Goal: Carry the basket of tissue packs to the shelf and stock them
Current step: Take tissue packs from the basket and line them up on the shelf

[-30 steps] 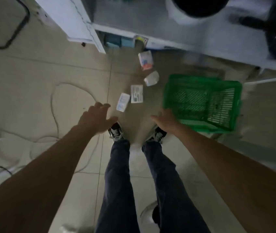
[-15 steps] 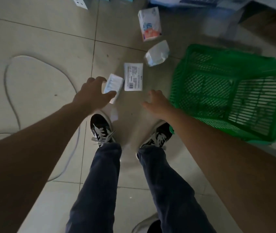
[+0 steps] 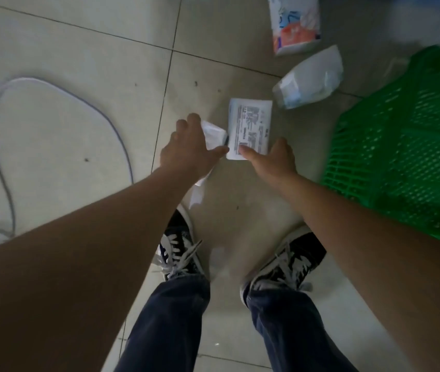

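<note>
Four packs on floor beside basket (image 3: 406,146), none stocked. Left hand (image 3: 186,149) closed on small pack (image 3: 213,132); right hand (image 3: 275,159) spread, touching labelled pack (image 3: 249,127).

Tissue packs: four (image 3: 214,134) (image 3: 249,128) (image 3: 308,79) (image 3: 295,22), centre to far right. Basket (image 3: 406,146): one, right. Cable (image 3: 60,95): one, left. Hands: two (image 3: 189,150) (image 3: 275,157). Shoes: two (image 3: 178,245) (image 3: 291,260), near.

A person's left hand (image 3: 190,149) closes on a tissue pack (image 3: 213,134) on the tiled floor (image 3: 79,76); right hand (image 3: 275,157) touches a labelled pack (image 3: 249,127) beside the green basket (image 3: 401,146).
</note>
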Tool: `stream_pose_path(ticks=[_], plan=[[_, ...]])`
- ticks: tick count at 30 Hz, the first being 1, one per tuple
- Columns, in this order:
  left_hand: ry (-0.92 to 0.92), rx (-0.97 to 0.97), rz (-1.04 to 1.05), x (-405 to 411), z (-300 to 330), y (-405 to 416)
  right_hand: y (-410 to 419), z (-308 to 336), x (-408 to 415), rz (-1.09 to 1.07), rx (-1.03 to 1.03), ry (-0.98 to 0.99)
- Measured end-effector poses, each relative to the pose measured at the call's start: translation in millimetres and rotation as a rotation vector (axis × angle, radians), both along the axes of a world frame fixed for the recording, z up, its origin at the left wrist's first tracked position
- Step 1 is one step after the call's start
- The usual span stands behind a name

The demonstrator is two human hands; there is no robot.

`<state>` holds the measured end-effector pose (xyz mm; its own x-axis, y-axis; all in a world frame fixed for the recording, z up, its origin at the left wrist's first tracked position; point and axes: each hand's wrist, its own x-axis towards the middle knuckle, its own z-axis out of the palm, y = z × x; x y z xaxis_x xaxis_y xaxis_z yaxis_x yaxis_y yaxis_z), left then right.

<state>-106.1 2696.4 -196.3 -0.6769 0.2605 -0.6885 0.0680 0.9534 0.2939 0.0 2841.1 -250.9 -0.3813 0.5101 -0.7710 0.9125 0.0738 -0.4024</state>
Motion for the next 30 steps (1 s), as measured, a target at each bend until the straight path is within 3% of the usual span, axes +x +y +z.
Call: stream_pose_path(ticks=[8,14,18,22,25,30], plan=[[-0.013,-0.022,0.114,11,-28,-19,0,-20,-5,-0.24,-0.184,0.03],[0.03,0.014,0.166,10,-30,-34,-5,-18,8,-0.277,-0.394,-0.038],[-0.156,0.133,0.408,6,-7,-48,-10,4,29,-0.329,-0.498,-0.007],[-0.49,0.278,0.722,0,39,-64,-5,53,48,-0.426,-0.739,0.052],[-0.646,0.337,0.773,-2,83,-73,0,104,52,-0.566,-0.852,0.127],[-0.743,0.456,0.822,-15,169,-61,14,203,35,-0.662,-0.814,0.239]])
